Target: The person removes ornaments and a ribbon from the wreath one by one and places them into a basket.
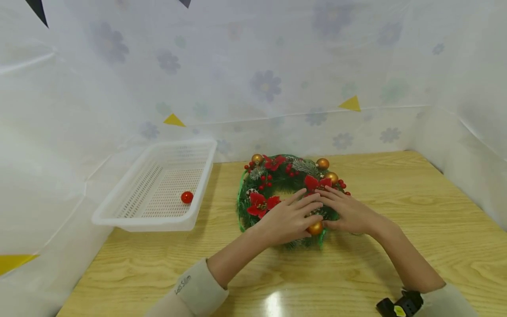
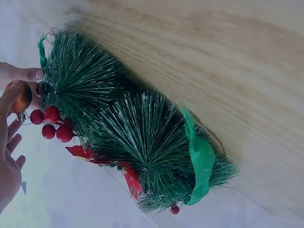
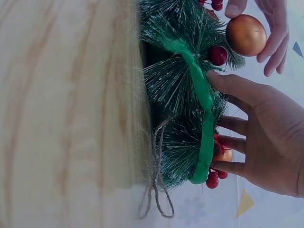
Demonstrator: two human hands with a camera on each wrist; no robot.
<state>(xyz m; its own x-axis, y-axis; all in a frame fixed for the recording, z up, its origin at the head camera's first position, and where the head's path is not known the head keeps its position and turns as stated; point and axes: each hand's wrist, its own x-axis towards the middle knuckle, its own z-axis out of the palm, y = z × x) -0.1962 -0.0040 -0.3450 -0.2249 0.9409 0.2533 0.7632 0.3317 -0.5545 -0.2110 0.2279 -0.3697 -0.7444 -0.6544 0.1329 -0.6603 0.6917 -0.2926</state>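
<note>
Christmas wreath (image 1: 291, 193) on bench (image 1: 396, 229); left hand (image 1: 287, 218) grasps gold bauble (image 1: 315, 228); right hand (image 1: 348, 211) steadies, fingers relaxed; one red bauble (image 1: 187, 197) binned in basket (image 1: 119, 211); several ornaments remain.

The hands (image 1: 317, 213) cover the wreath's (image 1: 277, 180) near arc — a gold ball (image 1: 315, 228) peeks out between them.

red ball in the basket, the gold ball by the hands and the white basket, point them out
red ball (image 1: 187, 197), head view, its middle
gold ball (image 1: 315, 228), head view, its front
white basket (image 1: 119, 219), head view, near rim
</note>
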